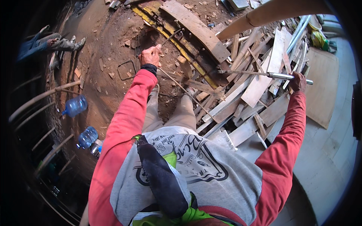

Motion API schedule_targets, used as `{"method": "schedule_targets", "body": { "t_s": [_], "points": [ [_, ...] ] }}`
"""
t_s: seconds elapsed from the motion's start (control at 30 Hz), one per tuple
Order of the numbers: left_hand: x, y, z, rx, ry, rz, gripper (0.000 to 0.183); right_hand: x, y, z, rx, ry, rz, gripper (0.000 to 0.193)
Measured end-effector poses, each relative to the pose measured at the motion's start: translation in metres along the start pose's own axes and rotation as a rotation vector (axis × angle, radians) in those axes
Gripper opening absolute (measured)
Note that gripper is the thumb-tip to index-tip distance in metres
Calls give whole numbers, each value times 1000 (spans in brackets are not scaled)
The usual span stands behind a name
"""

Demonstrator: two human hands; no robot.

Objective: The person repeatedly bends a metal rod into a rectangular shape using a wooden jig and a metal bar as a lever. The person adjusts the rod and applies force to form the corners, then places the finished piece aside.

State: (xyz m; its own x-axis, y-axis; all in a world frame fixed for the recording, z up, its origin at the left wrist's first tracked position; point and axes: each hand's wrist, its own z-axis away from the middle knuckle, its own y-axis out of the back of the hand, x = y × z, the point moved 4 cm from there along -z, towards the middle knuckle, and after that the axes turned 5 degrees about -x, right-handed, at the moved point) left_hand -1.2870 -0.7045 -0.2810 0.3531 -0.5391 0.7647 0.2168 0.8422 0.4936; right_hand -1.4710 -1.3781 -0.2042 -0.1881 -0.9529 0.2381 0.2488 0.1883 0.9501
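Note:
My left hand [150,56] is closed around a thin brown metal rod [184,90]. The rod slants from the hand down to the right across my legs. Another length [172,37] slants up from the same hand toward the yellow-edged beam; I cannot tell whether both are one piece. My right hand [298,82] grips a silver metal pipe [281,76] out to the right. From the pipe's left end a dark flat bar [241,72] points toward the beam [177,39], its tip near the beam's right end, above the scrap boards. Several upright pegs stand on the beam.
Scrap boards [260,90] lie heaped at the right, beside a plywood sheet [320,86]. A thick pole [271,19] crosses the upper right. Blue water bottles [75,106] lie at the left near bamboo poles [45,100]. Another person's legs [66,44] show at the upper left.

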Motion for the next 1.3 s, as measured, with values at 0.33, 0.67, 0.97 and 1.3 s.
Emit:
{"method": "schedule_targets", "body": {
  "t_s": [0.33, 0.67, 0.97, 1.3],
  "points": [
    [2, 0, -1, -2, -67, 20, 48, -58, 4, 192, -218, -408, 31, 24],
    [-13, -2, -12, -102, -61, 110, 44, -323, 35, 397, -389, -1194, -187, 26],
    [-35, -22, -49, -375, -89, 395, 38, -310, 52, 402, -163, -1022, -65, 14],
    [-24, -11, -40, -228, -136, 171, 47, -272, 3, 395, -191, -959, -142, 21]
  ]
}}
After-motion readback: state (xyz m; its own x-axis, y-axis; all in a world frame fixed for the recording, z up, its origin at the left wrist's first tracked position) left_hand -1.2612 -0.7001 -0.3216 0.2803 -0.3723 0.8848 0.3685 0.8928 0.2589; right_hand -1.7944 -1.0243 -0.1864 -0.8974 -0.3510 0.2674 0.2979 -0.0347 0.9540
